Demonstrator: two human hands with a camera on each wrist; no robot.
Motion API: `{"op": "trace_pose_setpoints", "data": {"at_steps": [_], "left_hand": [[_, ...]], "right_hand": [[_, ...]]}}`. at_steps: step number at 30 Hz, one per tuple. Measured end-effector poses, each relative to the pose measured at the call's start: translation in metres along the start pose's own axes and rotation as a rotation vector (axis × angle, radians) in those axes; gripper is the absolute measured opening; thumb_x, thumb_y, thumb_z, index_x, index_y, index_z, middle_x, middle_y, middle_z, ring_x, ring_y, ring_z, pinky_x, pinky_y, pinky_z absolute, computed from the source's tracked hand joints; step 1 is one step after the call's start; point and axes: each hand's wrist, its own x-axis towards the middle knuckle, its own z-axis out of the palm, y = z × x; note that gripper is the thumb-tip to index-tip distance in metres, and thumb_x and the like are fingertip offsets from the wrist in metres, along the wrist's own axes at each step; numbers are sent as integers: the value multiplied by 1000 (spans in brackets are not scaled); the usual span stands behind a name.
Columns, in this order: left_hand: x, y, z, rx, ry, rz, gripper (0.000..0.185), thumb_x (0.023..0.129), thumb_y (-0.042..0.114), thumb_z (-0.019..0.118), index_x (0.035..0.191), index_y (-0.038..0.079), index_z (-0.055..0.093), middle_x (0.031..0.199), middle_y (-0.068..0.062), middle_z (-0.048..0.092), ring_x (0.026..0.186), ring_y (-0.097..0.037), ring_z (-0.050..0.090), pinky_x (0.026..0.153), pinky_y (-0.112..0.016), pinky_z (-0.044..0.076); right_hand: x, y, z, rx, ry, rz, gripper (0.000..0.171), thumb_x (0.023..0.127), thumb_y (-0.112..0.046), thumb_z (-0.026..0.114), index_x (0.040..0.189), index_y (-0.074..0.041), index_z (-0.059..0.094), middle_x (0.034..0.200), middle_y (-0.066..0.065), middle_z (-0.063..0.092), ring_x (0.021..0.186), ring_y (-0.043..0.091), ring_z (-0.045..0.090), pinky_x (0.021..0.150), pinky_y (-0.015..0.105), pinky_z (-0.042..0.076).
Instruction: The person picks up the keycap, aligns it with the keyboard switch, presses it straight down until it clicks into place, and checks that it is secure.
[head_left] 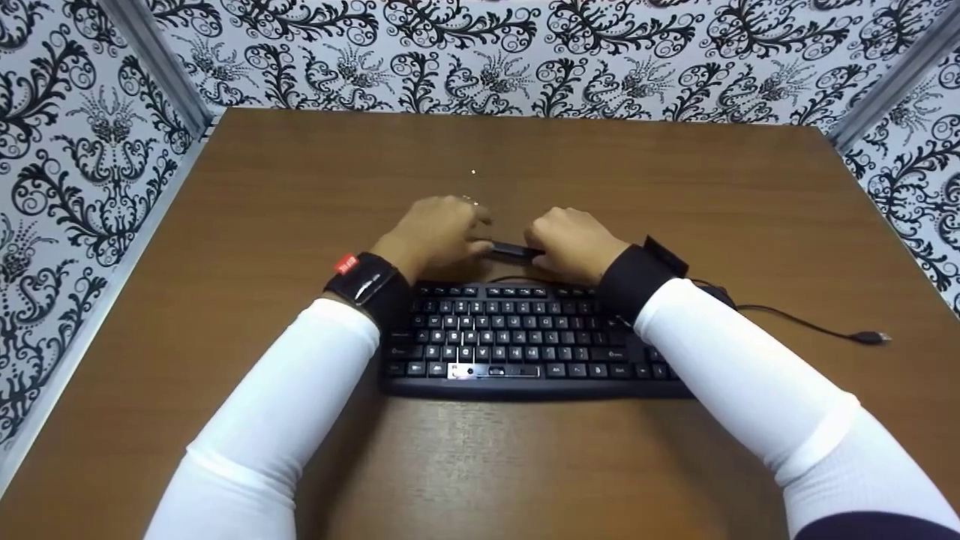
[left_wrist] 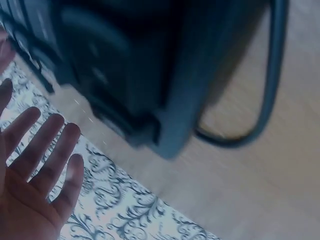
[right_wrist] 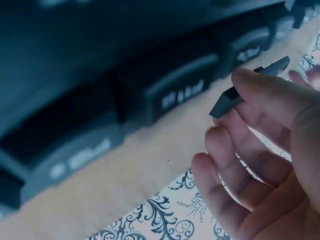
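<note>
Brown wooden table (head_left: 525,165) is filling most of the head view, patterned black-and-white wallpaper (head_left: 487,52) standing behind it. Black keyboard (head_left: 525,352) is lying flat on the table, keys facing up, lettered in white, space bar shining pale under glare; casing is looking matte, front edge rounding off smooth. Both forearms are wearing white sleeves (head_left: 277,390) and black wristbands (head_left: 375,289).

Left hand (head_left: 442,232) is hovering just behind the keyboard's back edge, four fingers spreading fairly straight, gripping nothing, thumb lying near the left end of a slim black piece (head_left: 514,250). Right hand (head_left: 577,240) is pinching that piece between thumb and index, other fingers bending loosely.

Black cable (head_left: 787,313) is running out to the right on the table. The piece itself is sitting behind the keyboard's top row, between the hands: narrow, dark, straight-edged; right wrist view is showing an angled end. Smallest: USB plug (head_left: 870,337), dark body, metal tip, lying at the cable's end.
</note>
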Motion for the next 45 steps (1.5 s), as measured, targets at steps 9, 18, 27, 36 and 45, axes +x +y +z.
{"op": "trace_pose_setpoints", "data": {"at_steps": [9, 18, 27, 36, 45], "left_hand": [[-3, 12, 4, 41, 58, 127, 16, 89, 21, 67, 98, 11, 77, 94, -7, 75, 87, -28, 69, 83, -44, 56], [-26, 26, 1, 117, 162, 263, 20, 92, 26, 71, 97, 8, 73, 95, -9, 71, 84, -27, 69, 88, -50, 55], [-62, 40, 5, 161, 243, 387, 13, 88, 21, 74, 91, 8, 71, 86, -6, 69, 75, -24, 68, 84, -52, 57], [-90, 44, 11, 188, 200, 425, 16, 89, 26, 75, 98, 13, 74, 89, -3, 70, 81, -23, 71, 90, -58, 55], [-118, 47, 24, 192, 190, 463, 12, 86, 28, 76, 88, 16, 73, 84, 1, 69, 77, -19, 68, 73, -42, 54]], "right_hand": [[-15, -3, -12, 58, 76, -59, 13, 83, -8, 71, 72, -7, 64, 73, 8, 64, 67, 25, 59, 61, 41, 51], [-42, -10, -25, 99, 90, -61, 17, 85, -14, 78, 96, -3, 73, 91, 13, 68, 80, 27, 66, 73, 40, 59], [-73, -28, -21, 117, 154, -133, 19, 82, -16, 81, 97, -5, 74, 87, 9, 66, 75, 21, 64, 68, 35, 58], [-96, -52, -12, 128, 153, -200, 19, 85, -17, 79, 100, -7, 75, 91, 6, 66, 78, 18, 65, 72, 29, 59], [-108, -73, 8, 158, 153, -262, 14, 85, -18, 79, 94, -9, 72, 87, 3, 64, 78, 17, 63, 71, 32, 58]]}}
